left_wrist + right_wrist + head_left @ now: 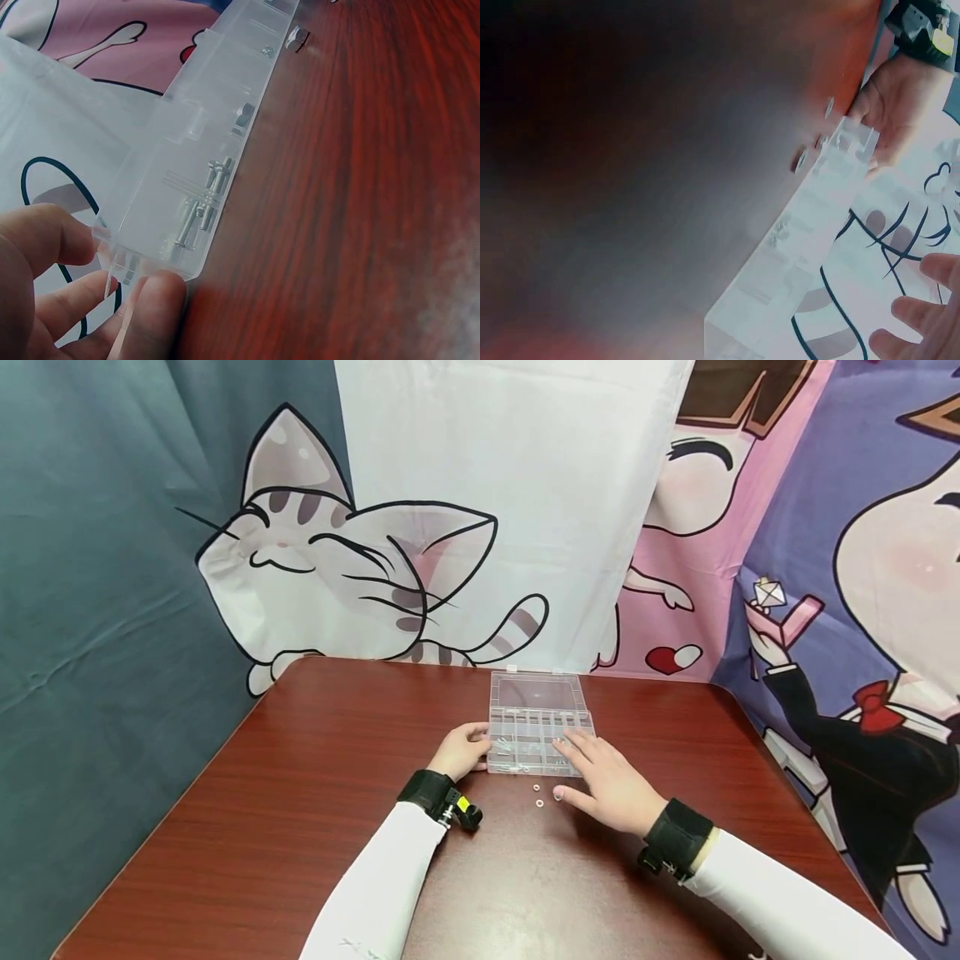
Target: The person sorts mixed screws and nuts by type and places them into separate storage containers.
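A clear plastic compartment box [504, 758] lies on the table with its lid [536, 693] laid back. My left hand [459, 752] holds the box's left end, and the left wrist view has its thumb [156, 307] and fingers around the corner. Silver screws [201, 204] lie in the end compartment, and a nut [244, 114] shows farther along inside. My right hand [615, 783] is spread over the box's right front part, fingers [919, 311] extended. Small metal nuts [539, 803] lie on the table before the box, one close to the right thumb.
The box stands on a reddish-brown table [360, 735], near its back edge. Behind hangs a cloth [450, 435] printed with a cartoon cat, with more printed cloth [795, 552] at the right. Each wrist wears a black band [678, 839].
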Motion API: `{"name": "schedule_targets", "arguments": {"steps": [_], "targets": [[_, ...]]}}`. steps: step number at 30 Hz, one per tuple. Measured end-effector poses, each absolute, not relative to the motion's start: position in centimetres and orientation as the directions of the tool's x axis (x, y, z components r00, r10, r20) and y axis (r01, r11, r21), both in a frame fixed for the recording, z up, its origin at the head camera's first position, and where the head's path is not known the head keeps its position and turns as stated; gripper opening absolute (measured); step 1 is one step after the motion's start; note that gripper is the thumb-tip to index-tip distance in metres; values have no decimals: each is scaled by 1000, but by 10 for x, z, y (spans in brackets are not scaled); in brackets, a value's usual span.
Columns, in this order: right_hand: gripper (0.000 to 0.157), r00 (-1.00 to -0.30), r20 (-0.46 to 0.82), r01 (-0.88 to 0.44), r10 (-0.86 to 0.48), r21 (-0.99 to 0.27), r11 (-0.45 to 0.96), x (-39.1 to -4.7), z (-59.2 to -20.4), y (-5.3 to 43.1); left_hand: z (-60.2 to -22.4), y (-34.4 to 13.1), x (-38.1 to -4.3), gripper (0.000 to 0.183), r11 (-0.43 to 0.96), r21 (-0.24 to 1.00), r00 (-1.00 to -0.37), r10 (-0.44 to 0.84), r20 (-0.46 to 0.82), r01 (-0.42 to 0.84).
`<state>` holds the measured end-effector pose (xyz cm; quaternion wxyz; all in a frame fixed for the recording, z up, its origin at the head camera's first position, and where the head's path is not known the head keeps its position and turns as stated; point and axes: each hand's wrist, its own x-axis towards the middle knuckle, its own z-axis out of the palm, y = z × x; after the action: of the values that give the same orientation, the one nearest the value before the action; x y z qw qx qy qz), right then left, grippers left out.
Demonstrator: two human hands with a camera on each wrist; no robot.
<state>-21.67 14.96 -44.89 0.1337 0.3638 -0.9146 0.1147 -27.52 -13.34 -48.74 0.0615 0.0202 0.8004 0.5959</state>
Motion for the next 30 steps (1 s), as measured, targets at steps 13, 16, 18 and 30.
{"name": "schedule_targets", "arguments": {"steps": [13, 16, 18, 30], "targets": [[14, -634, 349, -749, -690, -53, 661, -208, -450, 147, -488, -135, -275, 46, 294, 954, -992, 99, -80, -48], [9, -644, 321, -742, -694, -42, 669, -211, -450, 147, -488, -134, -275, 46, 302, 952, -992, 100, -76, -42], [8, -651, 302, -740, -697, -48, 670, -214, -452, 146, -488, -134, -275, 46, 306, 951, -992, 98, -77, -44], [8, -605, 225, -786, -764, -14, 618, -221, -457, 140, -486, -134, -275, 45, 294, 954, -992, 100, -81, -49]]}}
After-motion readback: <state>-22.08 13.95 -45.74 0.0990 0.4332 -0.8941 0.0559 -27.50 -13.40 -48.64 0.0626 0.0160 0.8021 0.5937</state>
